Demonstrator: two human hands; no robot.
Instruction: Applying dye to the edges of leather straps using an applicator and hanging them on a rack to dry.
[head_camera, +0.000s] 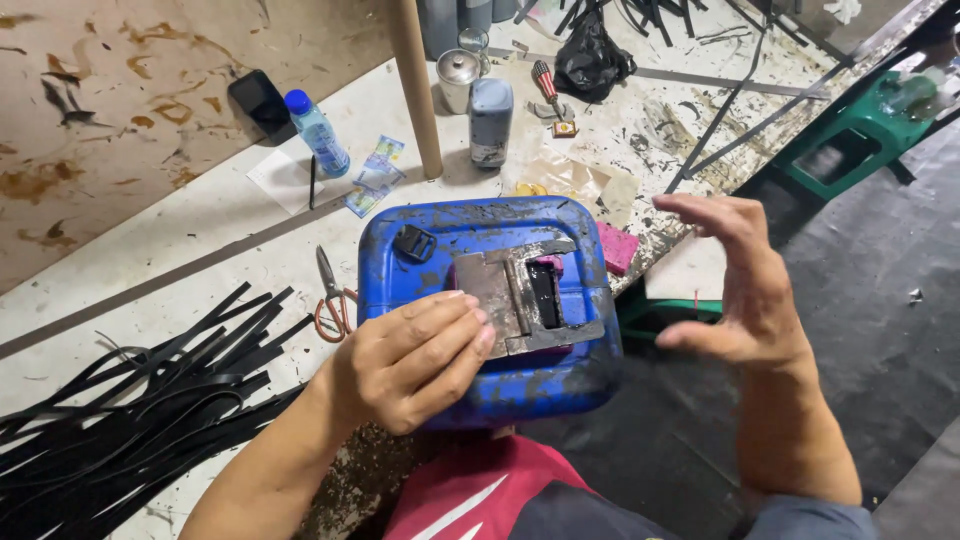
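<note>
At the far left of the worktop lies a loose heap of black strips, fanned out toward the person. Just beyond them, orange-handled scissors lie flat, near the left side of a blue plastic jerrycan. Farther back sit a dark phone, a clear bottle with a blue cap and a wooden post standing upright.

The jerrycan lies on its side at the worktop's edge, close to the person's body, smeared with dark grime. On its upper face rests a grey metal piece with a dark slot in it. The left hand lies on the jerrycan, its fingers curled and pressing down at the left edge of the metal piece (holding it flat rather than wrapping around it).

A pink block shows just behind the jerrycan's right corner. To the right, the right hand is raised off the worktop, its fingers spread and bent, holding nothing. A green stool stands at the upper right.
</note>
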